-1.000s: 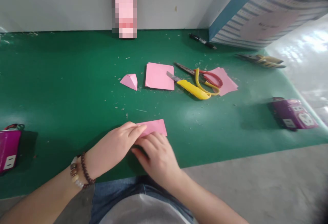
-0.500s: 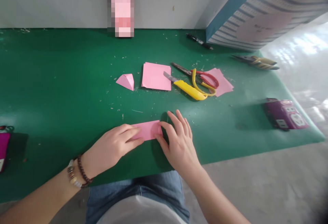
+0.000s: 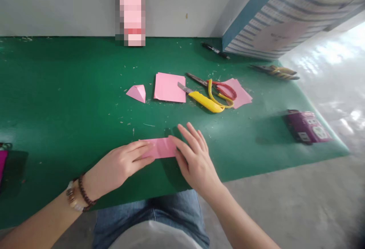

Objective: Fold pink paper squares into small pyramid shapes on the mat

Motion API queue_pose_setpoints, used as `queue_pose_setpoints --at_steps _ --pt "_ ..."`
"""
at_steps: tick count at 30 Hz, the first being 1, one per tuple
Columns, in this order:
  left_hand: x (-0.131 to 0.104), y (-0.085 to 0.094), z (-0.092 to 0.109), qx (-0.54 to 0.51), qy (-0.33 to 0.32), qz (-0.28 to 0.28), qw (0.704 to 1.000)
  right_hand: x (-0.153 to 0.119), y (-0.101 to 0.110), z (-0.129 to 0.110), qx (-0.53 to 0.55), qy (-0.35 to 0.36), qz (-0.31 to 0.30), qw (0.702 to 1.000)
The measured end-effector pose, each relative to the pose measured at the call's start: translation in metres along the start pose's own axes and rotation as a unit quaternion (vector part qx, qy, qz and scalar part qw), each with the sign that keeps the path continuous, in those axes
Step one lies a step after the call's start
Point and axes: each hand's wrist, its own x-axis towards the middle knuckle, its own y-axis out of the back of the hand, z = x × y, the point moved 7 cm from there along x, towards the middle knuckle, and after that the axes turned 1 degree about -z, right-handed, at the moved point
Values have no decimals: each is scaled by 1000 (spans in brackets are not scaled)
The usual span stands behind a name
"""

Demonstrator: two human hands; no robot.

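A strip of folded pink paper point(image 3: 162, 148) lies near the front edge of the green table. My left hand point(image 3: 122, 163) covers its left end, thumb and fingers closed on it. At the right end, my right hand point(image 3: 195, 156) pinches the paper's edge between thumb and index finger, while the other fingers spread forward. Beyond the hands are a small folded pink paper piece point(image 3: 137, 92) and a stack of square pink sheets point(image 3: 169, 88). The blade of a yellow utility knife point(image 3: 207, 102) rests over the stack's right side.
Red-and-yellow-handled scissors point(image 3: 212, 85) lie partly over more pink sheets point(image 3: 241, 93). Farther off are a black pen point(image 3: 215, 50), pliers point(image 3: 275, 71) and a striped box point(image 3: 256, 24). A purple box point(image 3: 309, 126) sits near the right edge, and a magenta object point(image 3: 2, 165) at far left.
The view has shifted slightly, so most things appear a little farther left. Both hands stay at the paper strip; the right fingers have moved slightly at its right end.
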Motion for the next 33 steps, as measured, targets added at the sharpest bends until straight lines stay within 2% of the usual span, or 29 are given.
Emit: queue_pose_setpoints --at_steps 4,8,13,18,26,33 --pt "2 6 3 49 -28 12 998 2 -8 -8 3 25 -42 999" --pt "0 14 5 116 52 65 990 -1 -5 -8 -15 8 -14 1000" --pt "4 7 22 80 83 94 989 -3 0 -10 19 6 15 1000" --pt "8 0 19 66 102 101 987 -6 5 -6 73 10 34 997" --pt "21 6 21 68 90 76 991 -2 18 -20 152 34 71 985" --pt "22 10 22 45 74 111 990 -1 23 -25 160 43 69 984"
